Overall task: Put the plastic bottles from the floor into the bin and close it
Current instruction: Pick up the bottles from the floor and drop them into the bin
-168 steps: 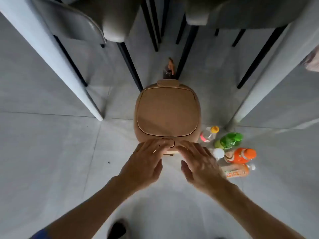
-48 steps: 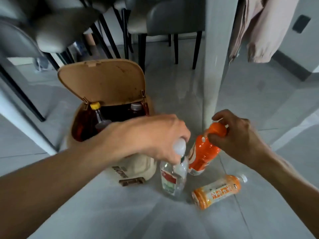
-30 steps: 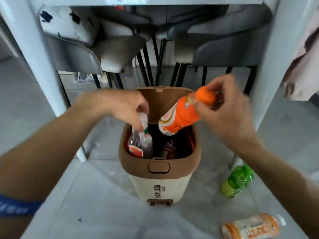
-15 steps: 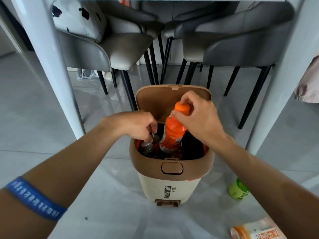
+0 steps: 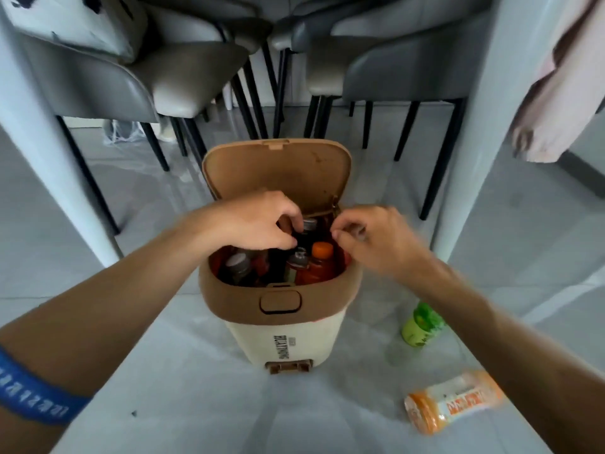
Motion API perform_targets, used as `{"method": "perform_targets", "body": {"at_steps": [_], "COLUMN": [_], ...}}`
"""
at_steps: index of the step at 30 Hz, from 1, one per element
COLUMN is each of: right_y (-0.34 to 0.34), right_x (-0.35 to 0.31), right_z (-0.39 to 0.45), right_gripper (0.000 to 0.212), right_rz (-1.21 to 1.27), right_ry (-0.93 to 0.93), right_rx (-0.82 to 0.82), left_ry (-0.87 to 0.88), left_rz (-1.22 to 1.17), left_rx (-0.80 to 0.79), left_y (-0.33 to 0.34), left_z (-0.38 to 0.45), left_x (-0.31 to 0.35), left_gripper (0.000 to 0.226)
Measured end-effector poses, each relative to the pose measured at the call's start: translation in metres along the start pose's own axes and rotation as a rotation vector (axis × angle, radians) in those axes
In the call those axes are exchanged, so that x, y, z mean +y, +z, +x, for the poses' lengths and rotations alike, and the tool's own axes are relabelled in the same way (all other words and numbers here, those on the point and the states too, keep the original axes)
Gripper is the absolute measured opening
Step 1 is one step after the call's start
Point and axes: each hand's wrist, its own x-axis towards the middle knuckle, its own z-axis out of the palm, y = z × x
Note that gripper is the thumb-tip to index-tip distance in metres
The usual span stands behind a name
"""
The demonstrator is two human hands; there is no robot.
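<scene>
While both of my hands are hovering over the open mouth of the tan-collared, cream-bodied plastic pedal bin (image 5: 284,335), I am watching for a jam. My left hand (image 5: 258,224) is curling its fingers around the grey cap of a dark bottle (image 5: 309,225) at the back; whether they are truly clamped on it I cannot tell through the blur. My right hand (image 5: 370,237) is pinching its fingertips together on nothing, just above the orange-capped orange plastic bottle (image 5: 319,263) standing inside. The bin is looking crowded with upright necks, so I am judging that the tall caps may be stopping the raised tan hinged lid (image 5: 278,172) from shutting. Two bottles are lying on the grey tiled floor (image 5: 183,388) to the right: a green plastic bottle (image 5: 420,324) near the bin and an orange-labelled pale bottle on its side (image 5: 453,401), which could be rolling if nudged. Grey chairs with black legs (image 5: 170,77) and a white table leg (image 5: 491,126) are hemming the bin in.
</scene>
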Motion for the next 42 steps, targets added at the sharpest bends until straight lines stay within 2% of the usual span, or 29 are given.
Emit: {"method": "perform_targets", "body": {"at_steps": [3,6,11,18,21,25,27,30,37,42], "right_y": [-0.02,-0.029,-0.012,0.034,0.056,0.074,0.076,0.067,-0.002,-0.06], "right_x": [0.038,0.093,0.169,0.232,0.241,0.236,0.228,0.211,0.127,0.045], "right_z": [-0.037,-0.08,-0.152,-0.227,-0.239,-0.24,-0.231,-0.201,-0.092,-0.042], "right_gripper": [0.009,0.014,0.016,0.058,0.063,0.057,0.062,0.065,0.071,0.066], "right_rz": [0.106,0.132,-0.064,-0.138,0.017,0.288,0.426,0.599,0.754,0.616], "right_ry": [0.157,0.441,0.766,1.148,1.272,1.362,1.348,1.224,0.726,0.419], "right_rx": [0.2,0.242,0.092,-0.168,-0.228,-0.116,-0.022,0.179,0.479,0.667], "left_ry": [0.097,0.229,0.321,0.239,0.281,0.297,0.281,0.281,0.327,0.28], "left_rz": [-0.056,-0.029,0.106,0.204,0.227,0.188,0.135,0.036,-0.071,-0.105], "left_rx": [0.075,0.111,0.062,-0.118,-0.05,0.04,0.071,0.151,0.427,0.646], "left_y": [0.008,0.033,0.103,0.198,0.214,0.211,0.2,0.165,0.029,-0.067], "left_z": [0.008,0.021,0.064,0.114,0.119,0.115,0.111,0.102,0.056,-0.011], "left_x": [0.045,0.099,0.164,0.192,0.193,0.185,0.179,0.177,0.163,0.128], "left_gripper": [0.025,0.024,0.031,0.07,0.055,0.033,0.029,0.027,0.034,0.027]}}
